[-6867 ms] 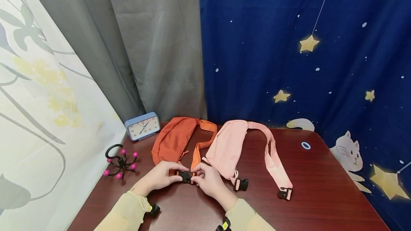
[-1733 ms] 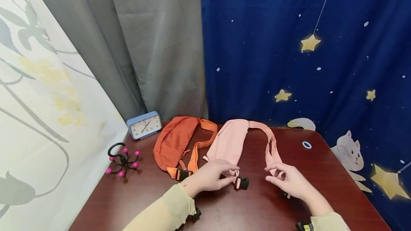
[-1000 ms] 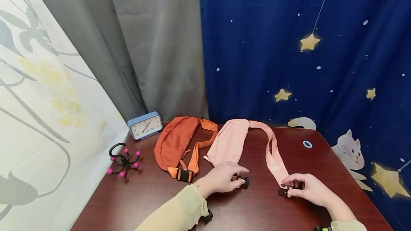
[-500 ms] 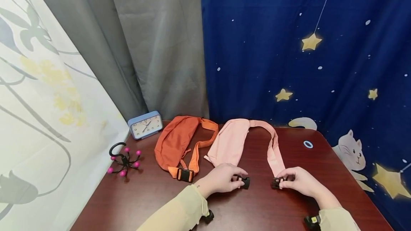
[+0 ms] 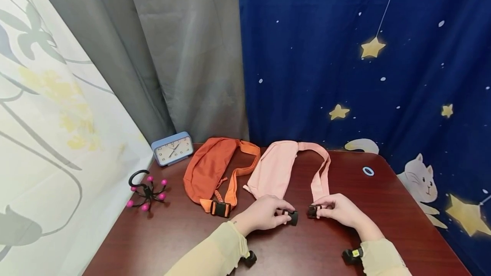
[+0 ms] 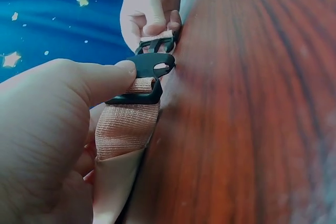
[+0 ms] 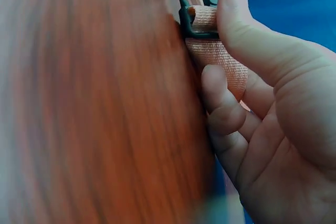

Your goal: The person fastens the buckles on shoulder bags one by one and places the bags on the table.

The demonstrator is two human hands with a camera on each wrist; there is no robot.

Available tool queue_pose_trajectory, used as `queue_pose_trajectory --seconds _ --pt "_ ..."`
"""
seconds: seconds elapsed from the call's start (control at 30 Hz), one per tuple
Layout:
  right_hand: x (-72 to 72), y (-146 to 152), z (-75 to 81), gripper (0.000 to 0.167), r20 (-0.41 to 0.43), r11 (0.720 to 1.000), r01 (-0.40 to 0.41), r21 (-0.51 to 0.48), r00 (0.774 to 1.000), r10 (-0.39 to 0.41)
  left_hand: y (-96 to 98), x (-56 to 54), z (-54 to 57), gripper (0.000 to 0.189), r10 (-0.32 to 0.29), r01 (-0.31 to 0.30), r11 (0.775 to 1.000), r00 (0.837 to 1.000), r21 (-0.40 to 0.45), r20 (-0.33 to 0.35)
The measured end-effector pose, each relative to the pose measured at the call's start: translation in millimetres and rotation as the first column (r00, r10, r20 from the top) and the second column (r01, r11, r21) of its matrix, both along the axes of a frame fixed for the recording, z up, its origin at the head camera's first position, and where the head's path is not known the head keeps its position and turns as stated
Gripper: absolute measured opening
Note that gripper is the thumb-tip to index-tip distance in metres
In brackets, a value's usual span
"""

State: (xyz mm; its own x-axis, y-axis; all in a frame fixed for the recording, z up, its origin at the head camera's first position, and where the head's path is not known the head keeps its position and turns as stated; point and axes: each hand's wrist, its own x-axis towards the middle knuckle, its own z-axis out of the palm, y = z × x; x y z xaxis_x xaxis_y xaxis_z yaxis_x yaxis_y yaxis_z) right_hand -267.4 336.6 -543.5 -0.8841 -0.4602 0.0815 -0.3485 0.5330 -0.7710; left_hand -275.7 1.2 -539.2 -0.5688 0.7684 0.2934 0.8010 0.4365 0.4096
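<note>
My left hand [image 5: 264, 213] pinches a black buckle socket [image 5: 293, 218], thumb along its top and fingers curled in behind, opened no wider than the plastic between them. My right hand [image 5: 342, 211] pinches a black pronged clip [image 5: 312, 211], thumb on its edge and fingers curled beneath the webbing, the grip just as narrow. Socket and clip face each other, near but apart, above the middle of the table [image 5: 284, 250]. The socket sits on a short pink tab [image 6: 126, 129] at the near end of the pink bag [image 5: 273, 169], which lies against the middle of the far edge; the clip ends the long pink strap [image 5: 320, 184], which loops from the bag's far end out to the right and round to my fingers. To its left, also by the far edge, lies the orange bag [image 5: 209, 167], its orange strap [image 5: 232, 188] coming round to a joined black clasp [image 5: 220, 209]. What either bag contains is hidden from me. A blue clock [image 5: 172, 150] stands at the far left corner; nearer me, by the left edge, rests a black hooked stand [image 5: 147, 191] with pink-tipped arms. A pale blue ring [image 5: 364, 168] lies near the far right corner.
</note>
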Motion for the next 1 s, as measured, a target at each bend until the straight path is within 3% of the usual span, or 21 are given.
queue_pose_trajectory --seconds 0.17,0.4,1.0 --pt "-2.0 -9 -1.6 0.023 0.064 1.0 0.027 -0.005 0.998 -0.027 1.2 -1.2 -4.0 0.025 0.016 -0.016 0.999 1.0 0.036 0.022" --pt "-2.6 -20 -8.4 0.022 0.072 0.999 0.001 -0.05 0.997 0.003 -1.7 1.0 -5.3 0.025 0.027 -0.04 0.994 0.992 0.1 0.126" --pt "2.0 -34 -16.8 0.023 0.069 0.995 -0.002 -0.097 0.998 0.008 -1.4 2.6 -11.0 0.025 0.048 -0.067 0.991 0.987 0.117 0.156"
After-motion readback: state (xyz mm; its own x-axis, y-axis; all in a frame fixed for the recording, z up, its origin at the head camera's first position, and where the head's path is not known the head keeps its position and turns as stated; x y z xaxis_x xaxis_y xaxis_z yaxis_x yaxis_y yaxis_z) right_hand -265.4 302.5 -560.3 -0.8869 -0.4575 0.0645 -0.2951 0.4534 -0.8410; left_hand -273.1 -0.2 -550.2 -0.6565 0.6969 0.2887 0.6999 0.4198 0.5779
